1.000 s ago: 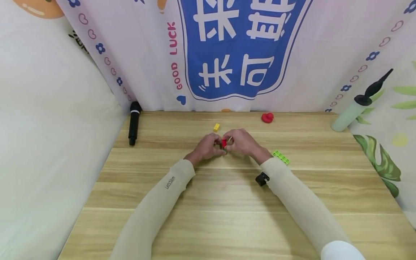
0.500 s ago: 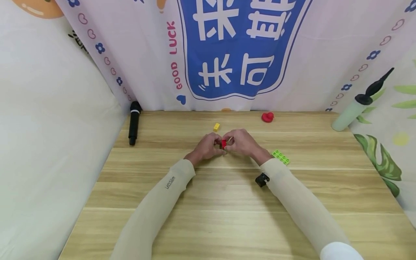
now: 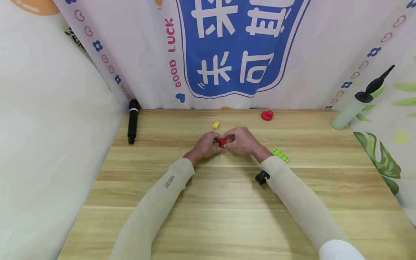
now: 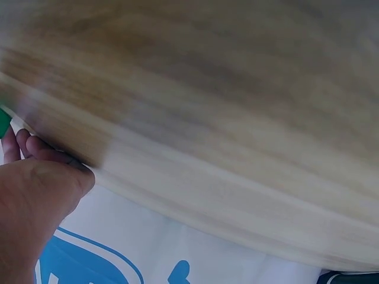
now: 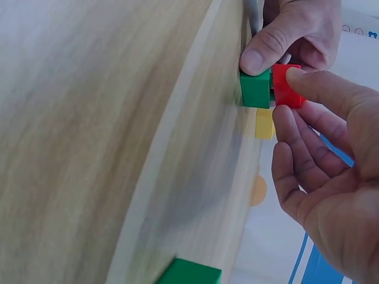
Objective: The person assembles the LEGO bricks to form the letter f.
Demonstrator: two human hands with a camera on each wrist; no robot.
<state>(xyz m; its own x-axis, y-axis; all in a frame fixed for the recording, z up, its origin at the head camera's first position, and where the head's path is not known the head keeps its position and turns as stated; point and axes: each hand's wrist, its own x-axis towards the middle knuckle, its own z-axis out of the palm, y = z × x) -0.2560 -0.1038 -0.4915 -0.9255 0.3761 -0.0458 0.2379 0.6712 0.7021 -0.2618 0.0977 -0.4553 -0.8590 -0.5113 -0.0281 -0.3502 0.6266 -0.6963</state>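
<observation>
My right hand (image 3: 241, 140) pinches a red toy building brick (image 5: 287, 86) between thumb and fingers. Beside it, my left hand (image 3: 206, 145) grips a green toy building brick (image 5: 256, 90), its thumb lying on the brick's upper edge. In the right wrist view the red and green bricks sit face to face, with a narrow dark gap between them. From the head view only the red brick shows between the hands. The left wrist view catches just a green corner (image 4: 3, 122) past the fingers. Beyond the hands lies a yellow brick (image 3: 216, 125).
A bright green studded brick (image 3: 280, 155) lies by my right wrist. At the back are a red rubber duck (image 3: 267, 115) and, to the left, a black microphone (image 3: 133, 122). A pale green hand pump (image 3: 352, 110) stands at the back right corner. Printed cloth hangs behind the table.
One second ago a bit of green showed below the red brick in the head view; now it is hidden. Both hands keep nearly the same place, and the head view has tilted slightly.
</observation>
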